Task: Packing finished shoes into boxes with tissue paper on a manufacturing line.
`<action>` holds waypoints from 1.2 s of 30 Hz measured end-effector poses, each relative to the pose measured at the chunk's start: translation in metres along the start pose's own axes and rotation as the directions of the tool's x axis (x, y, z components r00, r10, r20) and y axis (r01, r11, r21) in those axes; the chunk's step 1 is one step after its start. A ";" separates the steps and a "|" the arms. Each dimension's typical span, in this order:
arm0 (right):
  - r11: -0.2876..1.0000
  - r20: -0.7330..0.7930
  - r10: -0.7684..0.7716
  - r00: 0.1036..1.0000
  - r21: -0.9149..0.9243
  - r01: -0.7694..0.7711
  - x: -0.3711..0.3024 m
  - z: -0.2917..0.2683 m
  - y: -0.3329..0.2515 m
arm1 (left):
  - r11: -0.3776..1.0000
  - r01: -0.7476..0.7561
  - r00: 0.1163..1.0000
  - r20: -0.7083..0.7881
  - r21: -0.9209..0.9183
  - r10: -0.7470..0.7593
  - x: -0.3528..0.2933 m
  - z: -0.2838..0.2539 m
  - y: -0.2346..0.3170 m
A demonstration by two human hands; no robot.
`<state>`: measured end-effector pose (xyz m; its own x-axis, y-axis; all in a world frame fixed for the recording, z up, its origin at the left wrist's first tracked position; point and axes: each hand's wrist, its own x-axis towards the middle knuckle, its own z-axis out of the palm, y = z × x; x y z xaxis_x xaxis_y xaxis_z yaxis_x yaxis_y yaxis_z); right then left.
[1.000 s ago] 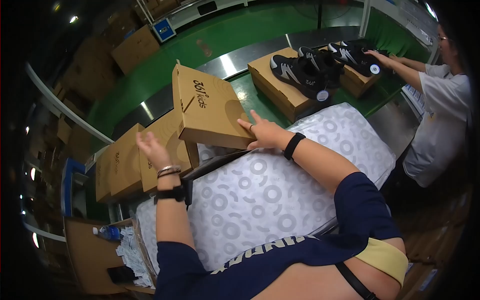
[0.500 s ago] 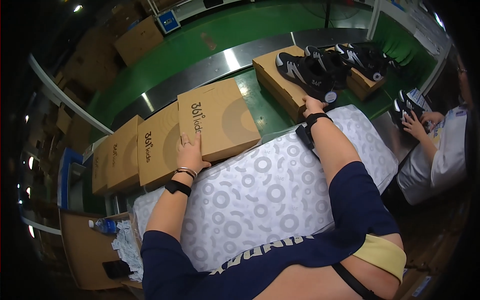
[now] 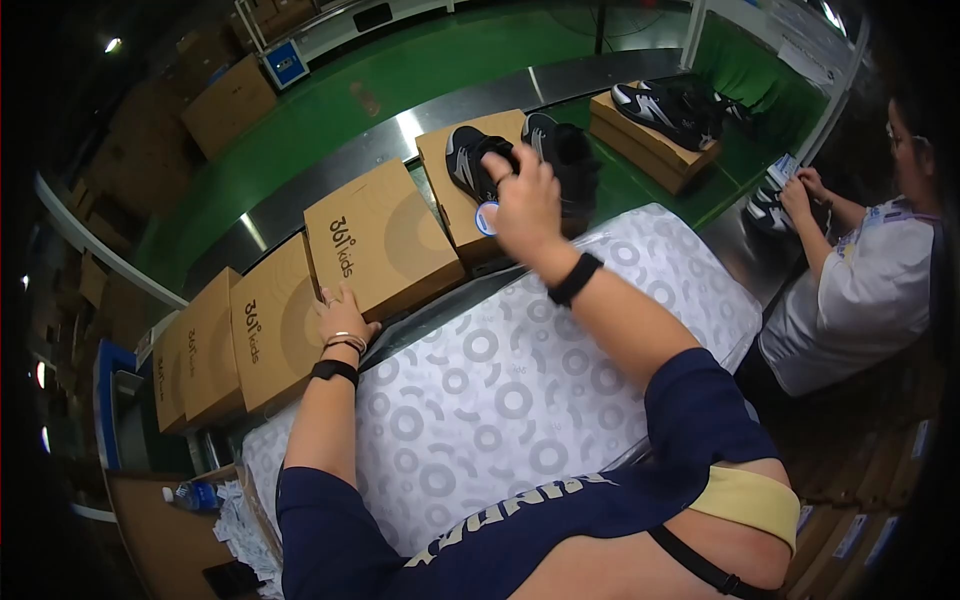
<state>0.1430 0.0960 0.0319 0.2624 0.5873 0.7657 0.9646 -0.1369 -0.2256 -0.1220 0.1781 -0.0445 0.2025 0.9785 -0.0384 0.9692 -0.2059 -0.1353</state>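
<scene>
My left hand rests with its fingers laid on the near side of a closed brown shoebox, where it meets the neighbouring shoebox. Just to the right stands another shoebox with a pair of black-and-grey sneakers on top. My right hand is above this pair, between the left sneaker and the right sneaker, fingers apart and partly bent. It hides part of both shoes, and the right one is blurred. A round blue-and-white tag hangs by the left sneaker.
A padded surface in patterned white covering lies before me. Farther right, another shoebox carries black sneakers. A co-worker handles a shoe at the right. A carton with paper slips and a bottle stands at lower left.
The shoebox with sneakers has come left against the closed box, closing the gap. My right hand has left that box's near edge and risen over the shoes. My left hand stays at the boxes.
</scene>
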 end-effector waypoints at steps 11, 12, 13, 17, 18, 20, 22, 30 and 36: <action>0.520 0.574 -0.273 0.772 0.763 -0.384 0.050 -0.157 0.028 | 0.731 -0.620 0.649 -0.710 -0.285 0.273 -0.137 -0.094 0.073; 0.372 0.676 -0.259 0.690 0.729 -0.575 0.048 -0.186 0.014 | 0.664 -0.702 0.501 -0.841 -0.257 0.205 -0.149 -0.096 0.071; 0.291 0.687 -0.311 0.657 0.727 -0.622 0.044 -0.205 0.010 | 0.566 -0.772 0.447 -0.880 -0.289 0.161 -0.154 -0.096 0.067; -0.010 0.506 -0.367 0.780 0.837 -0.547 0.020 -0.208 -0.017 | 0.315 -0.814 0.525 -0.850 -0.489 0.037 -0.182 -0.090 0.053; -0.089 0.455 -0.360 0.815 0.852 -0.515 0.011 -0.193 -0.021 | 0.211 -0.755 0.639 -0.769 -0.621 0.020 -0.191 -0.086 0.050; -0.310 0.260 -0.293 0.920 0.885 -0.349 -0.009 -0.157 -0.034 | -0.602 -0.202 0.926 -0.351 -0.772 0.140 -0.213 -0.080 0.051; -0.116 0.384 -0.170 0.907 0.907 -0.406 -0.039 -0.127 -0.074 | -0.716 0.267 0.936 -0.003 -0.645 0.351 -0.229 -0.061 0.032; 0.277 0.856 -0.067 0.513 0.510 -0.814 -0.107 -0.042 -0.057 | 0.768 0.437 0.860 -0.033 -0.467 -0.509 -0.311 0.036 -0.127; 0.268 0.850 -0.046 0.525 0.517 -0.813 -0.121 -0.037 -0.048 | 0.642 0.760 0.650 0.078 -0.102 -0.756 -0.346 0.061 -0.140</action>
<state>0.0663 0.0020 -0.0274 0.0695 0.9926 -0.0997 0.0308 -0.1020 -0.9943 -0.3366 -0.1320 -0.0731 -0.6120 0.7908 -0.0001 0.7908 0.6119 -0.0154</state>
